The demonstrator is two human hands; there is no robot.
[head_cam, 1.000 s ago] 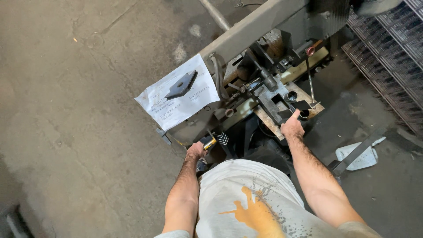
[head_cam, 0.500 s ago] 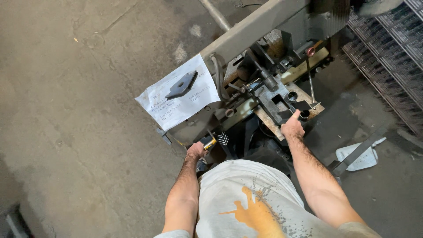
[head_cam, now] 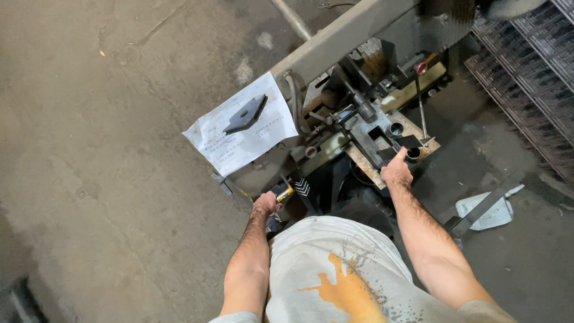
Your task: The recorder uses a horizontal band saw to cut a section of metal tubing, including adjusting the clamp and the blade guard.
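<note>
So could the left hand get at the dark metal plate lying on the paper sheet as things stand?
Probably yes. The left hand grips a yellow-tipped handle just below the paper sheet, and the dark metal plate lies uncovered on top. It would have to release the handle first.

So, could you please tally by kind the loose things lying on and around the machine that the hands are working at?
Paper sheets: 2, one on the machine, one on the floor
Flat dark plates: 1, on the machine's sheet
Short tubes by the right hand: 2
Yellow-tipped handles at the left hand: 1
Total: 6
</note>
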